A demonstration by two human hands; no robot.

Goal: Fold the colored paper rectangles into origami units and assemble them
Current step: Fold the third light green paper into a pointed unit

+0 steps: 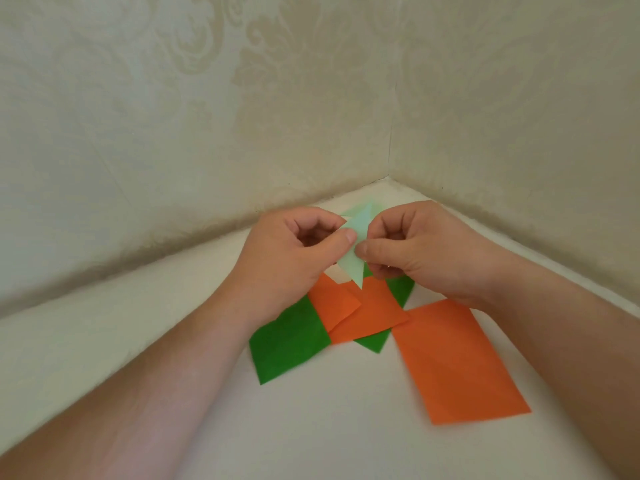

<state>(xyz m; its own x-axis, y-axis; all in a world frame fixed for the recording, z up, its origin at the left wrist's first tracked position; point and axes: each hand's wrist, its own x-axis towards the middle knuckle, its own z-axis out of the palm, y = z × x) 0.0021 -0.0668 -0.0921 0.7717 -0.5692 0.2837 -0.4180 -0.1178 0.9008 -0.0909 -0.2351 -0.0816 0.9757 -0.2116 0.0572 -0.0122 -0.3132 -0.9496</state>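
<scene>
Above the white surface, near the corner of the patterned walls, both hands hold a pale green folded unit off the pile. Left hand pinches its left edge between thumb and curled fingers; right hand pinches the right edge likewise. Beneath lie overlapping dark green sheets and orange sheets, with one large orange rectangle at right.

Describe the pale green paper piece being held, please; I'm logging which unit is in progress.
The pale green paper piece is thin, matte and already folded into a narrow, pointed shape, its lower tip pointing down. It is held above the orange and green sheets, pinched between the left hand and the right hand. Its upper end is partly hidden.
</scene>
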